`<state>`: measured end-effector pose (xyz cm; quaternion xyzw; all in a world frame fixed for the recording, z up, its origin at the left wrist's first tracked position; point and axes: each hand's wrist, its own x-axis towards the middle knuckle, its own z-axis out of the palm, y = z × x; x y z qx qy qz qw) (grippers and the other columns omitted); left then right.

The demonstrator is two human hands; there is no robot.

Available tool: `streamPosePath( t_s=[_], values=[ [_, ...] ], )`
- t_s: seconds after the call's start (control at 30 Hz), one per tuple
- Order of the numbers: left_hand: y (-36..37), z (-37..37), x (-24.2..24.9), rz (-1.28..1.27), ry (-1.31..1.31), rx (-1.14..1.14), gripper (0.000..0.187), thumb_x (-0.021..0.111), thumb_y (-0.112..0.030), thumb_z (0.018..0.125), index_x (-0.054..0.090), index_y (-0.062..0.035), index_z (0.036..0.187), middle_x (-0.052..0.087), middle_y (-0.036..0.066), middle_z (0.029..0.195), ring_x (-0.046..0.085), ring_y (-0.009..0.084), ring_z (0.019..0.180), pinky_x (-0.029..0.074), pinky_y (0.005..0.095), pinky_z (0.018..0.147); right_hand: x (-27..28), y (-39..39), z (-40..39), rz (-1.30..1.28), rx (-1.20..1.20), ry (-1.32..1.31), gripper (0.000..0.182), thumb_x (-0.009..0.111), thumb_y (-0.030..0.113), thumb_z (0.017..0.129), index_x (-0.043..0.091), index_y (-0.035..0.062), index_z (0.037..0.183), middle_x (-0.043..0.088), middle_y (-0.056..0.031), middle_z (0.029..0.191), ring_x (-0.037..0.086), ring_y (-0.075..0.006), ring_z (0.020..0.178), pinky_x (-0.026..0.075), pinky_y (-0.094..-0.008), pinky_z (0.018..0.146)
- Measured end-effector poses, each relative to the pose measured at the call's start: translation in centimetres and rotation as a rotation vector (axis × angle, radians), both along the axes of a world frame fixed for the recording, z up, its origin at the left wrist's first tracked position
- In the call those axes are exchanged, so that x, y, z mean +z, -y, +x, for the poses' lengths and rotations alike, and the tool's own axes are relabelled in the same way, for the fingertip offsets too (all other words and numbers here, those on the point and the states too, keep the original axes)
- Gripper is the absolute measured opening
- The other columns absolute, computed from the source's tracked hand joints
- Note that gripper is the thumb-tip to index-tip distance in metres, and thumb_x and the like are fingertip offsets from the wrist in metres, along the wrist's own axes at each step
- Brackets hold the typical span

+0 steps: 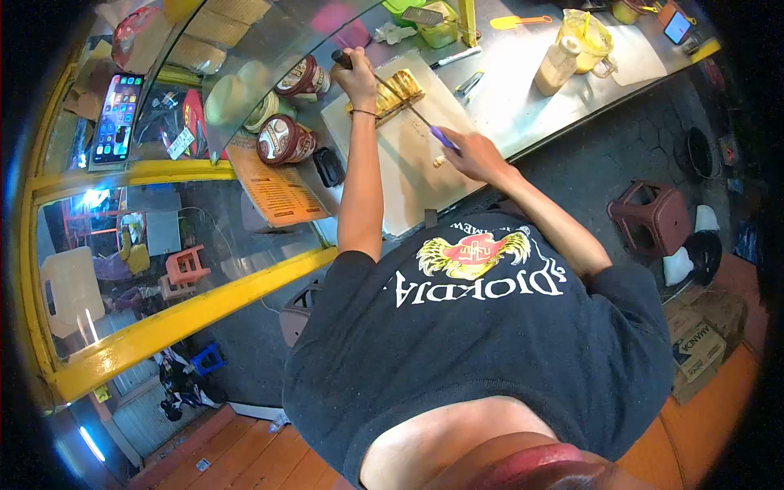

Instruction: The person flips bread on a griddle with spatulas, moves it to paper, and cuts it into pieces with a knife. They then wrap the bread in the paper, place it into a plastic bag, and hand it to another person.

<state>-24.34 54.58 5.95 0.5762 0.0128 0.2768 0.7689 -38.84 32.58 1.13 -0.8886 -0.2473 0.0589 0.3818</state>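
Observation:
A browned, yellow-striped slab of bread or pastry [398, 88] lies on a pale cutting board [408, 175]. My left hand [357, 79] is closed round a tool with a dark handle [341, 59], just beside the slab's left end; the tool's working end is hard to make out. In my right hand [476, 157] is a knife with a purple handle [444, 139]. Its thin blade slants up and left across the slab, toward my left hand. Small crumbs [438, 162] sit on the board near my right fingers.
Brown-lidded tubs [286, 139], a black case [329, 167] and a menu sheet [282, 192] flank the board. Rightward are a marker [457, 57], a bottle [557, 67], a yellow jug [584, 41] and an orange spatula [520, 22]. A yellow-framed glass case [180, 171] stands left.

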Motion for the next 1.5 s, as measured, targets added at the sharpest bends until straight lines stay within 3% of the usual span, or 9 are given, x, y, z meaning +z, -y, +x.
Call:
streamPosePath(
  t_s=[0.13, 0.33, 0.47, 0.53, 0.73, 0.97, 1.1, 1.3, 1.5],
  values=[
    [0.1, -0.2, -1.3, 0.085, 0.053, -0.041, 0.035, 0.057, -0.01, 0.09, 0.04, -0.0099, 0.06, 0.043, -0.004, 0.051, 0.038, 0.0053, 0.046, 0.029, 0.0254, 0.043, -1.6, -5.6, 5.0, -0.08, 0.01, -0.001, 0.033, 0.051, 0.021, 0.089, 0.055, 0.007, 0.119, 0.066, -0.0226, 0.074, 0.064, -0.0424, 0.07, 0.05, -0.054, 0.063],
    [0.7, -0.8, -1.1, 0.201, 0.019, 0.083, 0.033, 0.057, -0.015, 0.089, 0.046, -0.0047, 0.06, 0.045, -0.004, 0.053, 0.04, 0.0073, 0.047, 0.031, 0.0286, 0.046, -0.5, -2.6, -2.2, -0.165, 0.022, -0.071, 0.034, 0.051, 0.019, 0.089, 0.054, 0.002, 0.118, 0.065, -0.027, 0.075, 0.065, -0.0437, 0.072, 0.05, -0.055, 0.065],
    [1.1, -0.2, -1.5, 0.193, 0.015, 0.132, 0.034, 0.056, -0.013, 0.087, 0.039, -0.0045, 0.058, 0.041, -0.004, 0.054, 0.039, 0.0076, 0.049, 0.03, 0.0295, 0.047, -0.4, -6.3, 3.7, -0.151, 0.016, -0.144, 0.031, 0.052, 0.016, 0.086, 0.058, -0.0001, 0.112, 0.065, -0.0266, 0.073, 0.067, -0.0391, 0.075, 0.052, -0.0508, 0.064],
    [1.3, 0.1, -1.7, 0.218, 0.037, 0.139, 0.035, 0.056, -0.013, 0.087, 0.037, -0.0045, 0.058, 0.04, -0.004, 0.054, 0.038, 0.0074, 0.049, 0.029, 0.0299, 0.047, -2.8, -8.6, 7.4, -0.242, 0.06, -0.093, 0.031, 0.051, 0.014, 0.086, 0.058, 0.0003, 0.113, 0.066, -0.0234, 0.072, 0.068, -0.0374, 0.075, 0.052, -0.049, 0.062],
    [0.8, 0.2, -1.7, 0.178, 0.044, 0.194, 0.034, 0.057, -0.011, 0.086, 0.038, -0.0062, 0.058, 0.04, -0.004, 0.053, 0.037, 0.0069, 0.048, 0.028, 0.0283, 0.046, -2.5, -2.1, -2.7, -0.151, 0.023, -0.079, 0.036, 0.052, 0.015, 0.086, 0.055, 0.004, 0.12, 0.067, -0.0248, 0.082, 0.065, -0.0411, 0.072, 0.051, -0.0523, 0.064],
    [-0.4, -0.7, -1.3, -0.008, -0.008, 0.078, 0.026, 0.058, -0.012, 0.086, 0.045, -0.0104, 0.064, 0.043, -0.006, 0.055, 0.039, 0.0055, 0.046, 0.03, 0.0249, 0.043, -3.4, -7.1, 4.2, -0.236, -0.03, -0.11, 0.032, 0.049, 0.018, 0.09, 0.057, 0.0039, 0.117, 0.067, -0.0236, 0.082, 0.066, -0.0407, 0.074, 0.05, -0.053, 0.064],
    [0.1, 0.0, -2.2, 0.107, 0.008, 0.207, 0.031, 0.058, -0.012, 0.086, 0.043, -0.0079, 0.059, 0.044, -0.005, 0.055, 0.04, 0.0047, 0.049, 0.029, 0.0263, 0.045, -5.7, 0.4, -3.6, -0.199, 0.117, -0.022, 0.05, 0.054, 0.019, 0.089, 0.04, 0.014, 0.138, 0.064, -0.0182, 0.072, 0.064, -0.0406, 0.068, 0.049, -0.0531, 0.062],
    [0.6, -0.2, -1.7, 0.143, 0.082, 0.131, 0.03, 0.059, -0.009, 0.088, 0.039, -0.0126, 0.066, 0.038, -0.005, 0.054, 0.034, 0.0054, 0.043, 0.026, 0.0258, 0.04, 5.1, 5.6, -6.5, -0.088, 0.027, -0.297, 0.041, 0.059, 0.019, 0.087, 0.058, 0.0134, 0.128, 0.067, -0.0222, 0.085, 0.066, -0.0408, 0.08, 0.052, -0.049, 0.07],
    [0.1, -2.7, 3.8, 0.05, 0.058, 0.006, 0.03, 0.059, -0.009, 0.089, 0.039, -0.0126, 0.066, 0.038, -0.005, 0.053, 0.033, 0.0056, 0.044, 0.024, 0.0264, 0.041, 1.3, 2.8, -4.0, -0.086, 0.043, -0.31, 0.035, 0.058, 0.025, 0.089, 0.06, 0.0109, 0.122, 0.065, -0.0232, 0.077, 0.064, -0.0422, 0.072, 0.05, -0.0499, 0.067]
  ],
)
